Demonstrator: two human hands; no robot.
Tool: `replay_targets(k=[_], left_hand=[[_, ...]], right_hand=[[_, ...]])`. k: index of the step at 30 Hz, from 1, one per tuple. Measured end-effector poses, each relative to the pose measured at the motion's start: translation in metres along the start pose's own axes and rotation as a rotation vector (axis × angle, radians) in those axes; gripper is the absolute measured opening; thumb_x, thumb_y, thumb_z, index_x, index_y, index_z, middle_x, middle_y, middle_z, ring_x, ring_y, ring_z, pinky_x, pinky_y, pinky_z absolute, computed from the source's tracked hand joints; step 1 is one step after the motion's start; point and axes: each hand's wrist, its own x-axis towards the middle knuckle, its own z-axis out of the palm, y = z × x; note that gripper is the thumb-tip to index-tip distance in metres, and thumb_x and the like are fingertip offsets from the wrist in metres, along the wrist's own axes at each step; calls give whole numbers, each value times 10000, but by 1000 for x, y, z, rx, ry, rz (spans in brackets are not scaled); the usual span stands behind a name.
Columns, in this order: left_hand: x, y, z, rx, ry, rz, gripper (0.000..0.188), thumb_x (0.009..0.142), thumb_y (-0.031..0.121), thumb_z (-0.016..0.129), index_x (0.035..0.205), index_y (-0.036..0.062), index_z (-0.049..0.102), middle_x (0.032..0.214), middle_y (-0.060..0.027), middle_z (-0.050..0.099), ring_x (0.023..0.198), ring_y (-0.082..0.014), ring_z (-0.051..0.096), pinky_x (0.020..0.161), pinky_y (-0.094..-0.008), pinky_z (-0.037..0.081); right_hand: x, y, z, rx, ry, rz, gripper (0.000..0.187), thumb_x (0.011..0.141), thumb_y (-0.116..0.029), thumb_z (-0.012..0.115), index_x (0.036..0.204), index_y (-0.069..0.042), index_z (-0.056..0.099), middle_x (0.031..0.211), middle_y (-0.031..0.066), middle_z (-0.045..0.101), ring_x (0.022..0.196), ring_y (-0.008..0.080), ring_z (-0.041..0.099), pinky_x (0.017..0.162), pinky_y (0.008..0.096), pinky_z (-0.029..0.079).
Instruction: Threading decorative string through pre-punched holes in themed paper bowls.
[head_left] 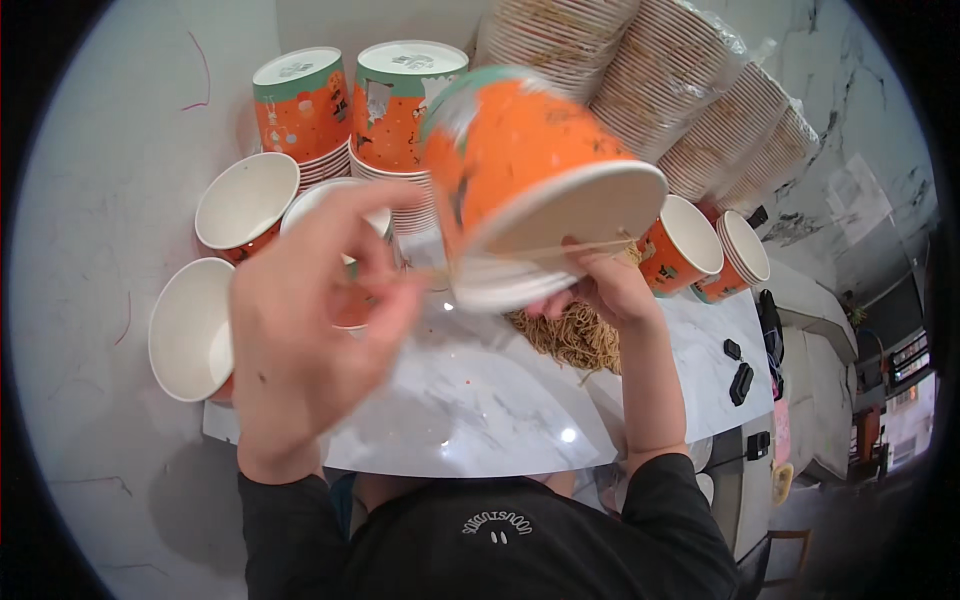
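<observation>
An orange and green paper tub [530, 150] is tilted above the table, its white-rimmed mouth toward me, blurred by motion. My right hand [605, 285] grips it at the lower right of the rim. A thin tan rubber band [540, 254] stretches across the mouth, from my right fingers toward my left hand [325, 320]. The left thumb and forefinger are pinched together at the band's left end, just beside the tub; they are smeared by motion. Beneath the tub, a pile of tan rubber bands [572, 338] lies on the table, partly hidden by my right hand.
On the white marbled table [450, 420], upside-down tub stacks [305, 115] and upright open tubs [195, 330] stand at the left. More tubs [690, 240] sit at the right, behind them tall plastic-wrapped stacks [690, 90]. Small black objects [741, 383] lie near the right edge.
</observation>
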Motion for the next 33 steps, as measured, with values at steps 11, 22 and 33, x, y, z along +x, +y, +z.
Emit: replay_targets(k=[11,22,33], left_hand=[[22,-73,-61,250,50,-459,321,1053,254,517,1181,-18,632,961,-174,708,888,-244,688,771,-362,503],[3,-59,-93,158,-209,-280,441,953,202,705,1309,-34,593,1240,-202,689,1108,-285,665,933,-365,513],[32,-61,-24,304,-451,-544,904,807,229,835,1504,-56,336,1169,-233,674,934,-308,709,742,-374,566]], right_hand=[[146,92,98,-456,269,-732,718,976,-128,600,1586,-47,229,1499,190,479,1331,286,517,1093,399,426],[166,95,115,-499,235,-719,733,974,-84,582,1606,-95,210,1539,202,442,1375,349,500,1122,410,416],[106,110,67,-1201,351,-463,880,878,32,542,1625,-123,103,1427,264,470,1114,455,624,911,476,542]])
